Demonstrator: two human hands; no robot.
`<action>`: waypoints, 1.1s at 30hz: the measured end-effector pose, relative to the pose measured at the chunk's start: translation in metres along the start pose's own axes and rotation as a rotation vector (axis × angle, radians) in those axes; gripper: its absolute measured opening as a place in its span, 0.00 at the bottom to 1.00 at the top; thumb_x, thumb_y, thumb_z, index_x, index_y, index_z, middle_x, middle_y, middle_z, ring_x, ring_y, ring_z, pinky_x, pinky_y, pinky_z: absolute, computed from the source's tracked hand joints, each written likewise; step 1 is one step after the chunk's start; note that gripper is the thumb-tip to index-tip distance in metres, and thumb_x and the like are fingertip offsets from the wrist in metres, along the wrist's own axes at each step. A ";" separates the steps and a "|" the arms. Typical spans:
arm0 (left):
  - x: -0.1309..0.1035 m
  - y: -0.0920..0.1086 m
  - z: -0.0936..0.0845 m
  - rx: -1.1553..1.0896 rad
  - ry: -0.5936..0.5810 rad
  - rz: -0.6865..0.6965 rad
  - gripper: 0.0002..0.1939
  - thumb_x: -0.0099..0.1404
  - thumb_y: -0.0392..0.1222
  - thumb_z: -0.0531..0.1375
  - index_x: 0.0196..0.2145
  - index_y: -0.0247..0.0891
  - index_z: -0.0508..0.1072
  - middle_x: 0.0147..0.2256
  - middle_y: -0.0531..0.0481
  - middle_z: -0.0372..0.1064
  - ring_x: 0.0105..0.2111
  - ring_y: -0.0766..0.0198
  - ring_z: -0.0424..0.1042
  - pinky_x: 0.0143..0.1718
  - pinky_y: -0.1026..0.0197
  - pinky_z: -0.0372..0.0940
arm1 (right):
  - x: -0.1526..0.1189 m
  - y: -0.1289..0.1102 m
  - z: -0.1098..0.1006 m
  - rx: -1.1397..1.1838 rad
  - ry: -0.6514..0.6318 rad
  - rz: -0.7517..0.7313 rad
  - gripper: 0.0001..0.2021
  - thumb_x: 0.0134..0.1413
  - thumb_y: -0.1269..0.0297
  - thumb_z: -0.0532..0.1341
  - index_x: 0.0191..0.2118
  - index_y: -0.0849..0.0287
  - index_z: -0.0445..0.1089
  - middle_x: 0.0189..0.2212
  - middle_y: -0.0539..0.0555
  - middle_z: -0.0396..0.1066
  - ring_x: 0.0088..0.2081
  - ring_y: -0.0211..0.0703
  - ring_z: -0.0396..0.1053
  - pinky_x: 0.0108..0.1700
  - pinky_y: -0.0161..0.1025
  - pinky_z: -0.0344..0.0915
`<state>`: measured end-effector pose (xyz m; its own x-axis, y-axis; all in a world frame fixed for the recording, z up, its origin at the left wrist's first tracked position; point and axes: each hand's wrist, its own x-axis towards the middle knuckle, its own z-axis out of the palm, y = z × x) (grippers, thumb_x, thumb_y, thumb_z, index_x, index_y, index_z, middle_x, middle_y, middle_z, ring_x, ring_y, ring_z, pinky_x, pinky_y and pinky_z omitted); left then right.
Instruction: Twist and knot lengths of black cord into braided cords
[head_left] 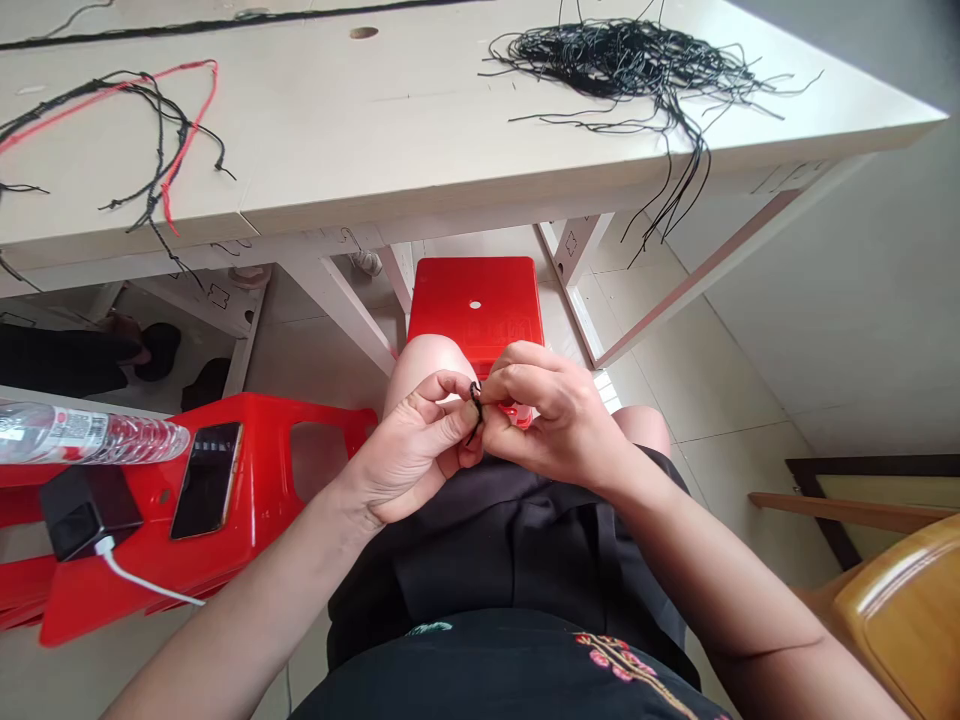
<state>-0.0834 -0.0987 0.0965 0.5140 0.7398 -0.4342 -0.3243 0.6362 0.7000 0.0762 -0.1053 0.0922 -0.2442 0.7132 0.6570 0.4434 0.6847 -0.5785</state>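
My left hand (431,435) pinches a short black knotted cord (475,405) between thumb and forefinger, above my lap. Close against it, my right hand (544,405) has its fingertips pressed together at the cord's right side. The fingers hide most of the cord, and its full length cannot be made out. On the table above lies a tangled heap of black cords (630,60), with several ends hanging over the front edge. Farther left rest knotted black cords (157,130) and a red cord (206,100).
The white table (337,150) spans the top. A red stool (476,300) stands before my knees. Another red stool (262,450) at left bears a phone (208,480), a black box (88,510) with a white cable, and a plastic bottle (90,433). A wooden chair (900,600) is at right.
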 end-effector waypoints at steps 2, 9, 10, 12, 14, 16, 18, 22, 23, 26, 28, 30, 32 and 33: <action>0.001 0.001 0.001 0.010 0.019 -0.016 0.14 0.45 0.40 0.73 0.27 0.39 0.71 0.21 0.57 0.66 0.21 0.75 0.65 0.24 0.72 0.64 | 0.000 0.002 0.002 0.028 0.015 0.011 0.07 0.45 0.77 0.55 0.23 0.59 0.60 0.21 0.48 0.59 0.23 0.33 0.58 0.24 0.31 0.57; 0.000 0.007 -0.002 0.193 0.029 0.044 0.11 0.50 0.39 0.70 0.30 0.34 0.74 0.23 0.55 0.68 0.22 0.75 0.66 0.23 0.72 0.64 | 0.003 0.004 -0.003 -0.021 -0.141 -0.046 0.07 0.44 0.75 0.53 0.23 0.57 0.54 0.22 0.49 0.57 0.25 0.35 0.53 0.25 0.34 0.53; -0.001 0.007 -0.003 0.205 0.033 0.052 0.11 0.50 0.39 0.70 0.31 0.34 0.75 0.23 0.55 0.69 0.22 0.75 0.66 0.23 0.72 0.64 | 0.003 0.005 -0.004 -0.039 -0.159 -0.053 0.07 0.44 0.74 0.53 0.23 0.57 0.54 0.22 0.49 0.57 0.25 0.35 0.53 0.25 0.34 0.53; -0.002 0.005 -0.003 0.228 0.052 0.077 0.11 0.50 0.40 0.70 0.31 0.34 0.76 0.24 0.54 0.70 0.22 0.75 0.66 0.23 0.72 0.64 | 0.002 0.006 -0.003 -0.073 -0.175 -0.061 0.07 0.45 0.73 0.53 0.23 0.57 0.54 0.22 0.49 0.58 0.25 0.35 0.53 0.26 0.34 0.53; -0.002 0.003 -0.001 0.263 0.093 0.129 0.11 0.49 0.40 0.71 0.30 0.33 0.76 0.23 0.53 0.71 0.21 0.74 0.66 0.23 0.72 0.64 | 0.001 0.008 0.000 -0.096 -0.171 -0.061 0.07 0.45 0.73 0.52 0.23 0.56 0.54 0.22 0.49 0.58 0.25 0.36 0.53 0.26 0.34 0.54; -0.002 0.002 0.000 0.305 0.149 0.194 0.11 0.48 0.40 0.71 0.28 0.33 0.76 0.22 0.52 0.71 0.22 0.73 0.67 0.23 0.71 0.64 | 0.000 0.009 0.005 -0.105 -0.147 -0.053 0.07 0.45 0.74 0.53 0.23 0.56 0.54 0.22 0.49 0.57 0.24 0.36 0.53 0.26 0.35 0.53; -0.001 0.002 0.002 0.324 0.197 0.258 0.11 0.47 0.39 0.72 0.26 0.33 0.76 0.22 0.52 0.72 0.22 0.72 0.68 0.24 0.70 0.65 | -0.002 0.010 0.008 -0.072 -0.103 -0.027 0.07 0.46 0.74 0.53 0.23 0.57 0.56 0.22 0.49 0.58 0.25 0.36 0.54 0.26 0.35 0.54; -0.002 0.004 0.002 0.279 0.223 0.317 0.11 0.44 0.38 0.72 0.25 0.33 0.75 0.21 0.53 0.71 0.20 0.71 0.68 0.22 0.69 0.66 | -0.002 0.011 0.008 0.134 -0.091 0.072 0.06 0.52 0.75 0.54 0.27 0.58 0.62 0.24 0.49 0.63 0.27 0.34 0.60 0.28 0.33 0.60; -0.002 0.004 0.001 0.259 0.212 0.310 0.11 0.45 0.38 0.72 0.25 0.33 0.75 0.21 0.53 0.71 0.20 0.72 0.68 0.22 0.69 0.65 | -0.002 0.011 0.006 0.182 -0.108 0.093 0.06 0.53 0.75 0.55 0.28 0.58 0.63 0.24 0.49 0.64 0.27 0.33 0.61 0.28 0.32 0.60; -0.004 0.005 0.001 0.203 0.170 0.285 0.09 0.47 0.38 0.71 0.26 0.34 0.76 0.22 0.52 0.72 0.21 0.72 0.68 0.21 0.71 0.65 | -0.001 0.012 0.003 0.286 -0.137 0.138 0.05 0.55 0.72 0.58 0.29 0.59 0.67 0.25 0.49 0.67 0.27 0.32 0.63 0.28 0.31 0.61; -0.004 0.006 0.001 0.192 0.154 0.299 0.08 0.47 0.37 0.71 0.25 0.35 0.76 0.22 0.53 0.72 0.20 0.72 0.68 0.20 0.71 0.65 | -0.001 0.012 0.002 0.329 -0.129 0.150 0.04 0.55 0.71 0.59 0.30 0.59 0.68 0.26 0.50 0.68 0.28 0.32 0.64 0.27 0.30 0.61; -0.004 0.005 0.000 0.209 0.148 0.333 0.08 0.46 0.36 0.71 0.24 0.36 0.75 0.22 0.53 0.72 0.19 0.72 0.68 0.20 0.70 0.65 | -0.001 0.013 0.002 0.331 -0.125 0.139 0.04 0.55 0.72 0.60 0.30 0.60 0.69 0.26 0.50 0.69 0.28 0.32 0.65 0.28 0.30 0.61; -0.004 0.003 -0.001 0.240 0.152 0.372 0.07 0.47 0.35 0.70 0.24 0.37 0.75 0.21 0.54 0.71 0.19 0.72 0.68 0.21 0.70 0.65 | -0.002 0.013 0.003 0.297 -0.124 0.110 0.04 0.56 0.72 0.59 0.30 0.60 0.69 0.25 0.50 0.68 0.28 0.32 0.64 0.28 0.30 0.61; -0.004 0.002 -0.001 0.250 0.153 0.388 0.07 0.48 0.35 0.70 0.25 0.37 0.75 0.21 0.55 0.71 0.19 0.72 0.68 0.21 0.70 0.65 | -0.002 0.014 0.004 0.278 -0.124 0.099 0.05 0.56 0.72 0.59 0.29 0.60 0.68 0.25 0.49 0.68 0.28 0.32 0.64 0.28 0.30 0.61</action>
<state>-0.0872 -0.0999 0.0990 0.2644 0.9477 -0.1789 -0.2588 0.2484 0.9334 0.0796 -0.0968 0.0808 -0.3223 0.7795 0.5371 0.2213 0.6137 -0.7579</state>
